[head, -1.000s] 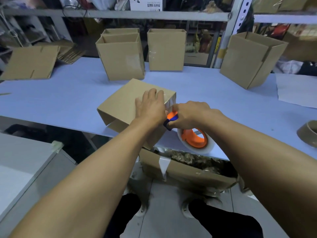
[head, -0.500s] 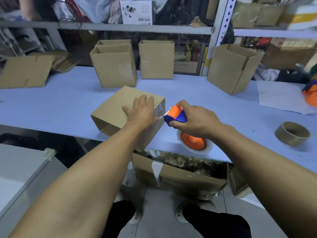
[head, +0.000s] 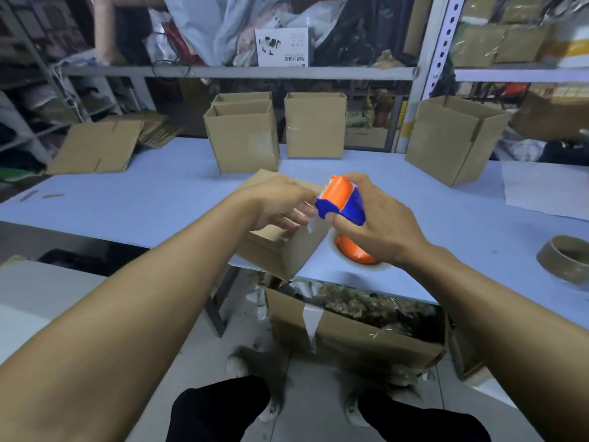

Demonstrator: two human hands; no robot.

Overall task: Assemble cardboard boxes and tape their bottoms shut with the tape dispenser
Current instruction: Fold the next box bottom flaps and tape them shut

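Observation:
A brown cardboard box (head: 287, 253) lies tilted on the front edge of the pale blue table (head: 143, 202), its taped bottom facing up. My right hand (head: 379, 224) grips the orange and blue tape dispenser (head: 341, 199) and holds it lifted above the box's right side. The clear tape roll on its orange core (head: 353, 253) hangs below that hand. My left hand (head: 274, 202) hovers over the box, and its fingertips pinch a strip of clear tape at the dispenser's blade end. The hands hide most of the box top.
Upright boxes stand at the back: one (head: 245, 138), another (head: 314, 126), a third (head: 452, 138). Flat cardboard (head: 95, 148) lies back left. An empty tape core (head: 564, 260) and a white sheet (head: 541, 189) are at the right. A scrap-filled box (head: 350, 333) sits under the table.
My right hand lifted the dispenser off the box end and turned it upward. My left hand left the box top, where it pressed flat, and went to the tape at the blade.

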